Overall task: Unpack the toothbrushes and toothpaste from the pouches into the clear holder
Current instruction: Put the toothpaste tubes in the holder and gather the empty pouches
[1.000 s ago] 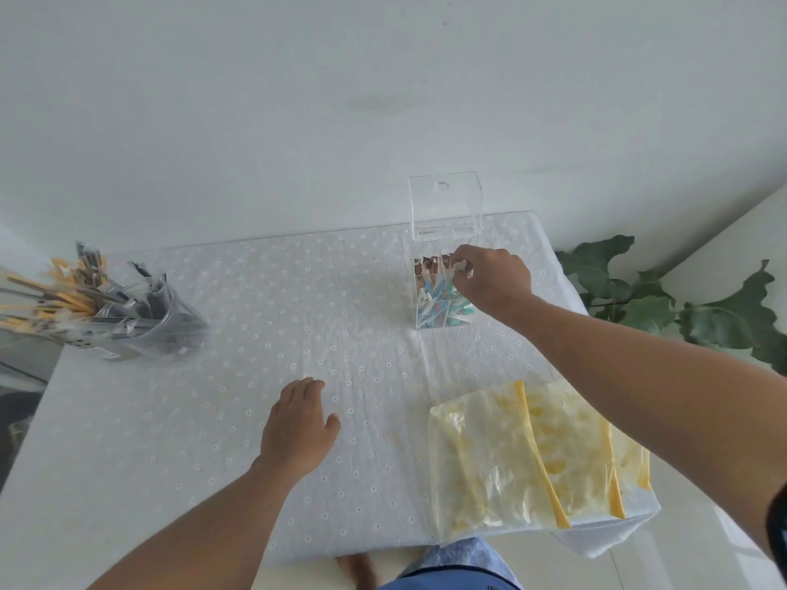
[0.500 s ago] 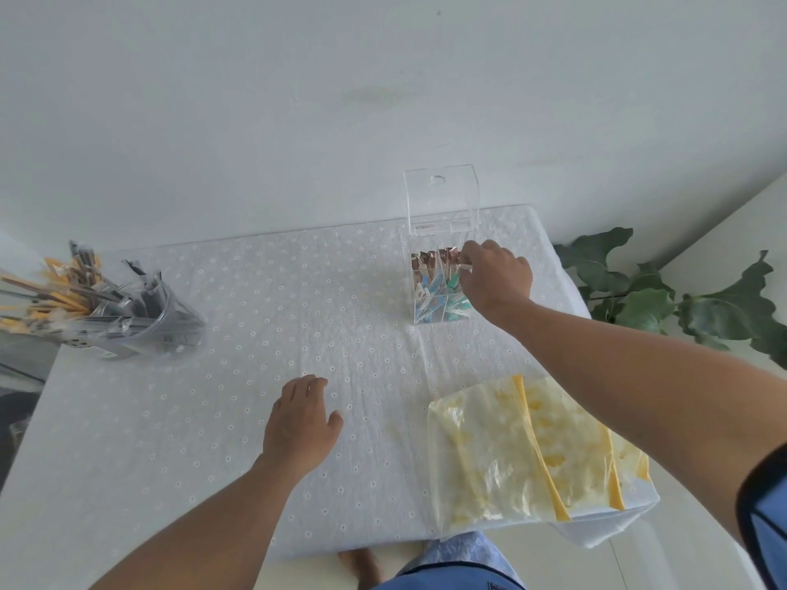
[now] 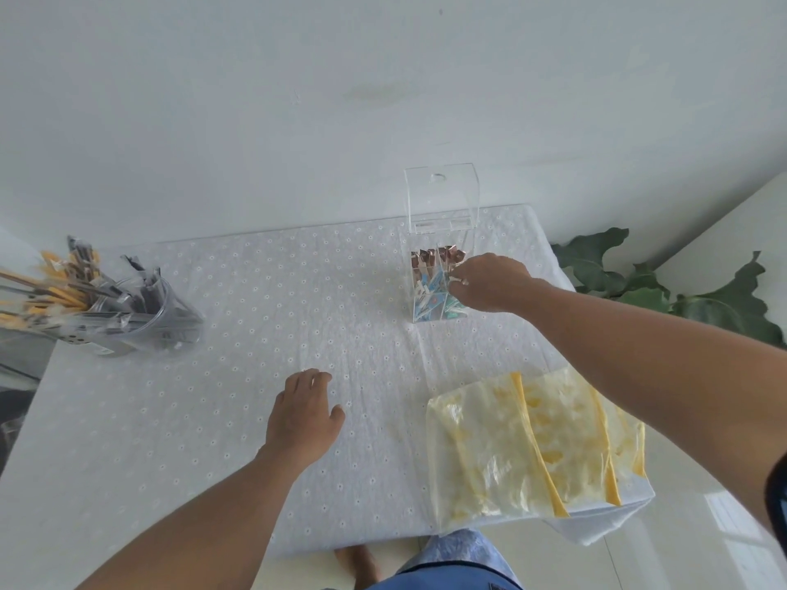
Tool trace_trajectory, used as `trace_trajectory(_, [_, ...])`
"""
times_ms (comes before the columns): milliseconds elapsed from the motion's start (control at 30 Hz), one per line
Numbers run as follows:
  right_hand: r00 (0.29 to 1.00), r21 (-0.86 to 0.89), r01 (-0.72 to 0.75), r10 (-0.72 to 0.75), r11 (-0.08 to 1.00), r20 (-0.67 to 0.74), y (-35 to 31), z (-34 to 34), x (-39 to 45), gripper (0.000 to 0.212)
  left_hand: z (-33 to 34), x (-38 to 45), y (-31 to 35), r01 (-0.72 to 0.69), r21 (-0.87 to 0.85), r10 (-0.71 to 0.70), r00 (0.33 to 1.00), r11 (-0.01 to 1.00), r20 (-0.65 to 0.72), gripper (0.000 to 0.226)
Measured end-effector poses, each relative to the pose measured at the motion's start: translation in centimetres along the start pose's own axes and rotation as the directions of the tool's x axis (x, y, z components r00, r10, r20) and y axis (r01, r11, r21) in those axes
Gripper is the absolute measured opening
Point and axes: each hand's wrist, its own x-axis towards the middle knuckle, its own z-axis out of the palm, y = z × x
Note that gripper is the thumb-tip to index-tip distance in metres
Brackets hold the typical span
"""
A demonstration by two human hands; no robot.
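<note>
The clear holder (image 3: 440,232) stands at the back right of the table with its lid tipped up, and several small toothpaste tubes (image 3: 430,291) are packed inside. My right hand (image 3: 494,283) reaches to the holder's right side, fingertips bunched at its opening among the tubes. Whether they pinch a tube is hidden. My left hand (image 3: 300,415) lies flat on the tablecloth at the middle front, holding nothing. A stack of yellow-zip clear pouches (image 3: 528,445) lies at the front right. Toothbrushes (image 3: 55,287) with yellow handles stick out of a clear cup (image 3: 140,325) at the left edge.
A white dotted tablecloth (image 3: 238,317) covers the table, which stands against a white wall. A green leafy plant (image 3: 702,300) stands beyond the table's right edge. My bare foot and blue clothing show below the front edge.
My right hand has sunk a little from the holder's top rim toward its right side. The left hand has stayed flat in place.
</note>
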Motion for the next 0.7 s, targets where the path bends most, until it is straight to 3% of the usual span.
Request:
trace_trajectory(167, [0.973,0.158,-0.063,0.096,0.985,-0.210,0.7,0.1,-0.3,0.032,-0.4,0.1,0.2,-0.009,0.005,0.010,1.000,1.000,-0.009,0.057])
trace_trajectory(367, [0.952,0.201,-0.138,0.185,0.970,-0.242,1.4,-2.1,-0.1,0.050,-0.6,0.0,-0.2,0.004,0.005,-0.004,1.000,1.000,-0.027,0.056])
trace_trajectory(567, [0.855,0.196,-0.123,0.204,0.973,-0.476,0.5,-6.8,2.3,0.058,-0.3,-0.2,-1.1,0.041,-0.006,-0.041,0.999,0.999,-0.023,0.054])
trace_trajectory(700, [0.882,0.201,-0.144,0.218,0.969,-0.418,-0.5,-9.9,5.1,0.070,-0.3,-0.5,-1.0,0.055,-0.024,-0.056,0.998,0.998,-0.029,0.053])
